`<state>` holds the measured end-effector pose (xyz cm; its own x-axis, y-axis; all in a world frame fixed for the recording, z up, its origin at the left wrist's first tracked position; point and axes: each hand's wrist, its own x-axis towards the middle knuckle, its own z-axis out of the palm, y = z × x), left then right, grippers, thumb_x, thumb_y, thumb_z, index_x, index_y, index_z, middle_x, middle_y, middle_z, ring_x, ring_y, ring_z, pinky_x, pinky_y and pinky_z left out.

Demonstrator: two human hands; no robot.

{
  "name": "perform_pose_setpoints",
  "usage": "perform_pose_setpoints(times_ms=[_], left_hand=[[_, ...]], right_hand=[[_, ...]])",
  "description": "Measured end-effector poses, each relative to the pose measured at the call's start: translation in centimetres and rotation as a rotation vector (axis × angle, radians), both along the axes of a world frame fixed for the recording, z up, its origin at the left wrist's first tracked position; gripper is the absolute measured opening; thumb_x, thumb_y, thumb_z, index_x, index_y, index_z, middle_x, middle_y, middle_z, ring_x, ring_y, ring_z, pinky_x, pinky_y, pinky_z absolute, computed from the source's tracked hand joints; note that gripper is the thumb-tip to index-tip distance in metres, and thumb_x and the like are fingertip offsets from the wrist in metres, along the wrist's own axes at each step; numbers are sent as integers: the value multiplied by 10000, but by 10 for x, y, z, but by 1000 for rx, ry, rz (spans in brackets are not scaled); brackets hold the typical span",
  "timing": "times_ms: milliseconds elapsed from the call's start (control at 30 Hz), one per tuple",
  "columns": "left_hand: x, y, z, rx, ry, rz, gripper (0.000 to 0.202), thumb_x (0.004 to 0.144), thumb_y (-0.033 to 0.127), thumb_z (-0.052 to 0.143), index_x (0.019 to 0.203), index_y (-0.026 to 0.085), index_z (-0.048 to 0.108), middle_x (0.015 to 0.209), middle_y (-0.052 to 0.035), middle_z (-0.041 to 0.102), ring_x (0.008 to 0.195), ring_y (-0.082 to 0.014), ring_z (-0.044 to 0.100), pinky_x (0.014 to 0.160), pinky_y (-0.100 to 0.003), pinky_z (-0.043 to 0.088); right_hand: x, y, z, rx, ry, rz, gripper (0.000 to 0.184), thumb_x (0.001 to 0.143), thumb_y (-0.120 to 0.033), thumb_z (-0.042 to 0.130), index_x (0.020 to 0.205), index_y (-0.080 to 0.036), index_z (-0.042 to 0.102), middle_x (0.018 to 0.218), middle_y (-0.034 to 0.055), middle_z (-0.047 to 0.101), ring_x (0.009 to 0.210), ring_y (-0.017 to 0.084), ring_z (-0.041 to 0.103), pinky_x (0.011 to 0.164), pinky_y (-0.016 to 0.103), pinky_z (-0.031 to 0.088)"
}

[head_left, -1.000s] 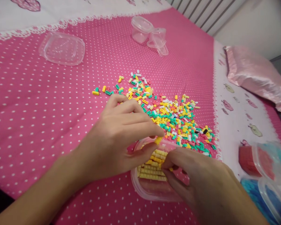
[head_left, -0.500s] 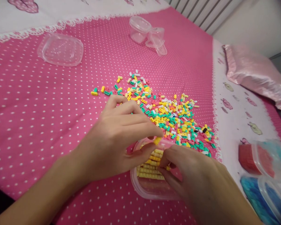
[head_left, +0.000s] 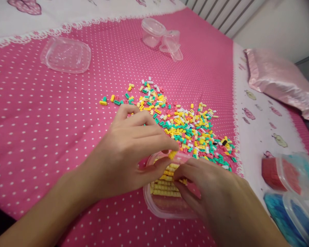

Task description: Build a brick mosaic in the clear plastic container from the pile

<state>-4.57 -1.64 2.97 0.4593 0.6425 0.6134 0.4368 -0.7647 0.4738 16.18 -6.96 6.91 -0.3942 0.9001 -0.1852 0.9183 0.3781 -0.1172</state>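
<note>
Between the thumb and index finger of my left hand (head_left: 134, 151) is a small yellow toy brick (head_left: 172, 154), held over the far rim of a clear plastic container (head_left: 164, 210). Inside that container, rows of yellow and pale-yellow bricks (head_left: 166, 188) lie side by side. My right hand (head_left: 208, 185) reaches in from the right, its thumb and index finger pinched together at the ends of the rows. Whatever sits between those right fingertips is hidden. Just beyond both hands spreads a loose pile of mixed bricks (head_left: 193, 127) in yellow, green, pink and white.
A clear lid (head_left: 67, 55) lies at the far left on the pink dotted bedspread (head_left: 41, 130). Small clear containers (head_left: 153, 32) stand at the back. At right are a tub with red contents (head_left: 274, 173), a tub with blue contents (head_left: 280, 209) and a pink pillow (head_left: 280, 80).
My right fingertips have shifted slightly left over the rows in the container. My left hand keeps its place with the yellow brick.
</note>
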Motion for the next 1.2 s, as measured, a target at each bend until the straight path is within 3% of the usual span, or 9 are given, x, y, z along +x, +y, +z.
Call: perform_pose_setpoints(times_ms=[300, 500, 633, 767, 1000, 1200], left_hand=[[0, 1, -1, 5, 7, -2, 78, 903, 182, 642, 913, 249, 682, 802, 59, 725, 791, -156, 605, 862, -402, 355], [0, 1, 0, 11, 9, 6, 103, 892, 166, 638, 919, 259, 674, 808, 61, 731, 791, -157, 611, 870, -398, 350], [0, 1, 0, 13, 14, 6, 104, 893, 162, 636, 917, 252, 682, 805, 60, 725, 794, -154, 610, 872, -393, 343], [0, 0, 0, 8, 11, 7, 89, 898, 174, 641, 913, 251, 683, 800, 61, 721, 795, -152, 603, 883, -391, 341], [-1, -1, 0, 3, 11, 3, 86, 898, 169, 643, 908, 245, 683, 808, 60, 726, 800, -156, 607, 902, -405, 339], [-1, 0, 0, 4, 13, -1, 100, 897, 167, 639, 921, 251, 687, 817, 62, 732, 791, -155, 598, 899, -412, 337]], right_hand=[[1, 3, -3, -39, 32, -54, 166, 864, -159, 565, 885, -303, 645, 820, -31, 726, 699, 209, 695, 517, 306, 424], [15, -1, -2, 13, -30, 37, 146, 889, -181, 556, 810, -283, 623, 747, -24, 693, 639, 206, 653, 505, 309, 384], [18, 1, -1, 40, -50, 99, 156, 880, -165, 582, 774, -272, 622, 735, -24, 686, 672, 221, 640, 602, 350, 378], [10, 3, -2, 7, -36, 72, 182, 889, -118, 573, 826, -273, 644, 830, -26, 717, 779, 232, 658, 699, 391, 351], [5, 3, -4, 14, -27, 60, 199, 898, -116, 553, 839, -276, 657, 829, -20, 715, 787, 239, 655, 725, 408, 356], [20, 0, 8, 119, 49, 59, 124, 873, -178, 600, 860, -295, 640, 717, -65, 689, 585, 155, 643, 482, 288, 409]])
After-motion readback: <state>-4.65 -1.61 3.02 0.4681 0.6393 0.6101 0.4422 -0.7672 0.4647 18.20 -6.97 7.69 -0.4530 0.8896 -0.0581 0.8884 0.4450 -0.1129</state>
